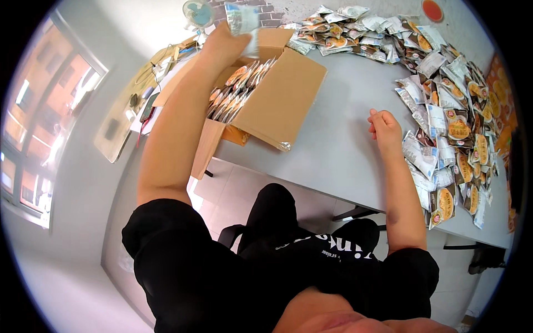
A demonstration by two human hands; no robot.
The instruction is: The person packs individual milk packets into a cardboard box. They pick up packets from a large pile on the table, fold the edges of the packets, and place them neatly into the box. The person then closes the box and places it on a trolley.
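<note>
White/blue plastic packet (242, 21) clamped in L hand (224, 45), at far end of brown cardboard box (283, 100). R hand (385, 126) curled, can't tell if empty. IMO keep it on edge, matching orange/white packet rows (236, 94).

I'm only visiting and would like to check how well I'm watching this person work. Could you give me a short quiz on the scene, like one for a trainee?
1. What does the left hand hold?
2. True or false: the cardboard box stands open, with packets showing inside it.
3. Where does the loose pile of packets lie? A: on the floor. B: on the person's lap. C: on the table, along its far and right sides.

Key:
1. A mostly white packet.
2. True.
3. C.
</note>
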